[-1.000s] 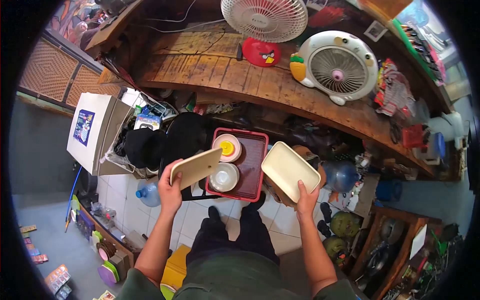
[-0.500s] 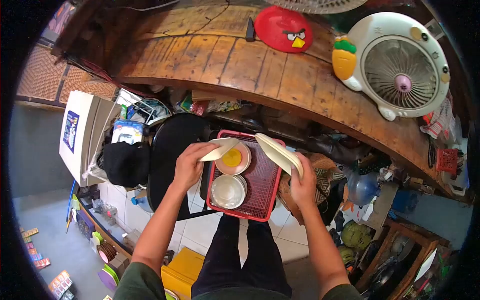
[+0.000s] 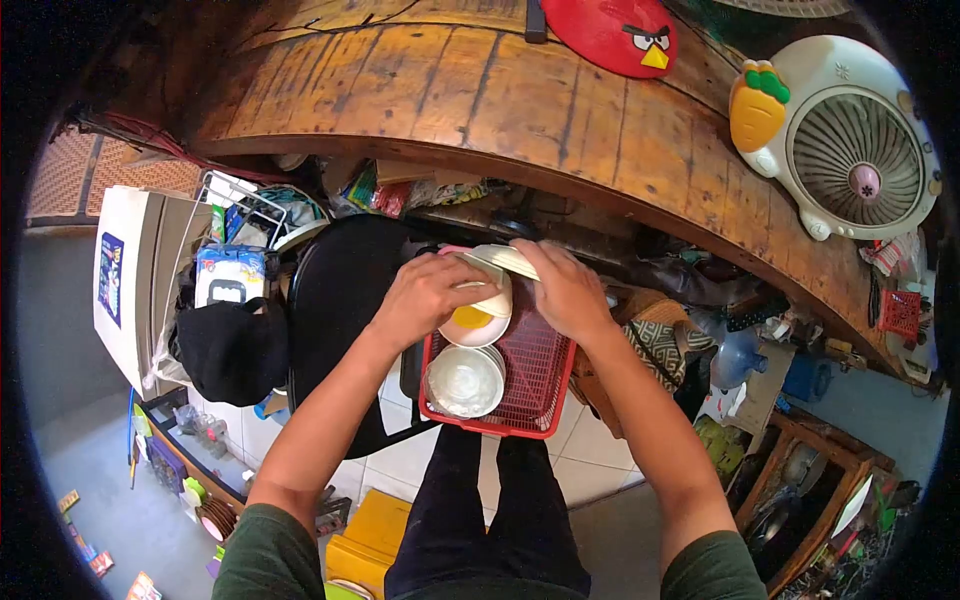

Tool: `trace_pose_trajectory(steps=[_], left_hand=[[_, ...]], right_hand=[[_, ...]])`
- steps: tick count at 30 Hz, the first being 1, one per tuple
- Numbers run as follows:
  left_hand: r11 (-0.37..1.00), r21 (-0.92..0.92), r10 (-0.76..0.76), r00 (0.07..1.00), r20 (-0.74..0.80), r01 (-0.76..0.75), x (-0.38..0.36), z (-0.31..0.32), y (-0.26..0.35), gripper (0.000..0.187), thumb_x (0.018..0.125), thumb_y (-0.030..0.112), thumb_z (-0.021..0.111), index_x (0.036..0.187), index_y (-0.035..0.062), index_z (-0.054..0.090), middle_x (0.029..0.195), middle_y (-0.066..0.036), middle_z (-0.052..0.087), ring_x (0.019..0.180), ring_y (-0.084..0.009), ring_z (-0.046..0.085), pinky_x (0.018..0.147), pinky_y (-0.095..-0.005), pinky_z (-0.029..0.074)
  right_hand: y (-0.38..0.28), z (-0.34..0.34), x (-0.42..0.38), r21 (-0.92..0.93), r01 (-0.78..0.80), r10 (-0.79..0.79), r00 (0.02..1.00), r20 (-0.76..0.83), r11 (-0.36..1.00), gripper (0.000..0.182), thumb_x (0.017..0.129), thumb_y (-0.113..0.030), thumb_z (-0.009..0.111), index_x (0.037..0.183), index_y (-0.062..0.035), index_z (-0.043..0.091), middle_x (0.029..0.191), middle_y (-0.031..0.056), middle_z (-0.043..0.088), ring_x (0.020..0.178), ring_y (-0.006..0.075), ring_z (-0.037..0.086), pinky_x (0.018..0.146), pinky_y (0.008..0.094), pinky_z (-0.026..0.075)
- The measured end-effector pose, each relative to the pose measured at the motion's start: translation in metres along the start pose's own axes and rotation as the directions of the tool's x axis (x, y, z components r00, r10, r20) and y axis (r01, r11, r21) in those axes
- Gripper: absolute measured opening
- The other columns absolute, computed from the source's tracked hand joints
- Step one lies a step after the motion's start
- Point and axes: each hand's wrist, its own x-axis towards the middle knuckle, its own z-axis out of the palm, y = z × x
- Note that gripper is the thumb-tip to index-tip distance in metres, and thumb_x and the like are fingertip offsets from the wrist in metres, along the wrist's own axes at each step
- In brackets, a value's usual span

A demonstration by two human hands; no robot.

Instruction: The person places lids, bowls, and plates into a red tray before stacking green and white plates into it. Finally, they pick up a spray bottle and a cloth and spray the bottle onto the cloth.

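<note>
My left hand point(image 3: 430, 295) grips a cream dish point(image 3: 488, 298), tilted over the bowl with a yellow centre point(image 3: 472, 318). Beside it, my right hand point(image 3: 565, 290) holds several stacked cream plates point(image 3: 507, 260), close to my left fingers at the far end of the red basket point(image 3: 540, 375). A stack of whitish bowls point(image 3: 464, 382) stands in the basket's near left part, beside the bowl with the yellow centre. My fingers hide part of the dishes, and whether the two held pieces touch cannot be made out.
A black seat point(image 3: 345, 300) lies left of the basket, with a black cloth point(image 3: 232, 350) beyond it. The wooden table point(image 3: 450, 100) curves across the far side, bearing a white fan point(image 3: 855, 140) and a red bird-face piece point(image 3: 615, 35). A yellow stool point(image 3: 370, 540) is near my legs.
My right hand has moved left with the plates, and my left hand has moved right with its dish, so they are now close together. The view has shifted slightly.
</note>
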Motion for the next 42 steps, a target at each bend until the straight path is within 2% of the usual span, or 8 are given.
trace_pose_trajectory(steps=[4, 10, 15, 17, 20, 29, 34, 42], left_hand=[[0.998, -0.029, -0.058, 0.998, -0.036, 0.057, -0.003, -0.004, -0.024, 0.039, 0.065, 0.003, 0.068, 0.1, 0.0176, 0.072, 0.096, -0.003, 0.069, 0.086, -0.023, 0.066, 0.074, -0.0342, 0.053], [0.971, -0.148, -0.208, 0.965, -0.157, 0.185, -0.019, 0.016, -0.046, 0.039, 0.066, 0.0, 0.068, 0.102, 0.0154, 0.072, 0.093, -0.004, 0.07, 0.085, -0.0244, 0.067, 0.071, -0.0351, 0.055], [0.968, -0.116, -0.233, 0.97, -0.074, 0.223, -0.02, 0.038, -0.055, 0.036, 0.073, 0.001, 0.064, 0.104, 0.0176, 0.071, 0.095, -0.004, 0.069, 0.083, -0.0263, 0.067, 0.072, -0.0367, 0.055], [0.925, -0.146, -0.352, 0.936, 0.023, 0.351, -0.021, 0.043, -0.058, 0.044, 0.071, -0.007, 0.061, 0.108, 0.0145, 0.07, 0.101, -0.008, 0.069, 0.089, -0.0287, 0.067, 0.075, -0.0361, 0.056], [0.898, -0.178, -0.414, 0.91, -0.029, 0.403, -0.022, 0.05, -0.064, 0.045, 0.072, -0.008, 0.058, 0.109, 0.0147, 0.07, 0.101, -0.009, 0.069, 0.089, -0.03, 0.067, 0.074, -0.0371, 0.055], [0.901, -0.156, -0.41, 0.912, 0.002, 0.405, -0.008, 0.064, -0.068, 0.035, 0.074, 0.0, 0.063, 0.106, 0.0131, 0.07, 0.101, -0.009, 0.068, 0.091, -0.0306, 0.066, 0.076, -0.0386, 0.054], [0.904, -0.138, -0.4, 0.914, 0.069, 0.406, -0.002, 0.069, -0.068, 0.039, 0.074, 0.002, 0.061, 0.11, 0.0156, 0.069, 0.106, -0.008, 0.067, 0.093, -0.03, 0.065, 0.079, -0.0387, 0.054], [0.881, -0.268, -0.369, 0.92, 0.13, 0.39, 0.01, 0.071, -0.075, 0.036, 0.073, 0.002, 0.064, 0.108, 0.0087, 0.068, 0.104, -0.014, 0.067, 0.094, -0.0337, 0.064, 0.081, -0.0413, 0.053]], right_hand=[[0.009, 0.011, 0.019, -0.093, 0.037, -0.037, 0.999, 0.004, 0.995, 0.048, 0.083, -0.003, 0.049, 0.128, -0.0169, 0.052, 0.122, 0.0244, 0.057, 0.114, 0.0394, 0.055, 0.094, 0.0449, 0.047], [0.016, 0.002, 0.019, -0.079, -0.074, 0.071, 0.997, -0.041, 0.994, 0.05, 0.082, -0.001, 0.051, 0.129, -0.0174, 0.051, 0.122, 0.025, 0.057, 0.114, 0.0397, 0.055, 0.095, 0.0465, 0.046], [0.013, 0.003, 0.01, -0.094, -0.078, 0.081, 0.996, 0.027, 0.993, 0.051, 0.081, 0.0, 0.051, 0.129, -0.0171, 0.05, 0.124, 0.0227, 0.056, 0.114, 0.0395, 0.054, 0.095, 0.0469, 0.045], [0.009, 0.002, 0.007, -0.118, -0.064, 0.068, 0.997, 0.033, 0.991, 0.051, 0.081, 0.001, 0.051, 0.129, -0.0169, 0.051, 0.124, 0.0216, 0.056, 0.113, 0.039, 0.055, 0.095, 0.0468, 0.045], [0.01, 0.002, 0.001, -0.138, -0.042, 0.048, 0.998, 0.036, 0.99, 0.048, 0.08, -0.002, 0.051, 0.126, -0.0164, 0.053, 0.115, 0.0167, 0.06, 0.105, 0.0372, 0.059, 0.086, 0.0463, 0.05], [0.012, -0.034, -0.01, -0.078, -0.01, 0.013, 0.999, 0.04, 0.997, 0.049, 0.078, 0.0, 0.052, 0.124, -0.0168, 0.054, 0.111, 0.0128, 0.059, 0.101, 0.036, 0.059, 0.085, 0.0446, 0.05], [0.009, -0.019, -0.01, -0.022, 0.031, -0.027, 0.986, 0.166, 0.999, 0.055, 0.076, 0.002, 0.052, 0.128, -0.0184, 0.053, 0.116, 0.0142, 0.058, 0.108, 0.0362, 0.055, 0.091, 0.044, 0.047], [-0.001, 0.022, -0.005, -0.068, 0.12, -0.117, 0.992, 0.045, 0.99, 0.052, 0.078, -0.001, 0.054, 0.128, -0.0141, 0.052, 0.116, 0.0138, 0.058, 0.107, 0.0343, 0.057, 0.089, 0.044, 0.048]])
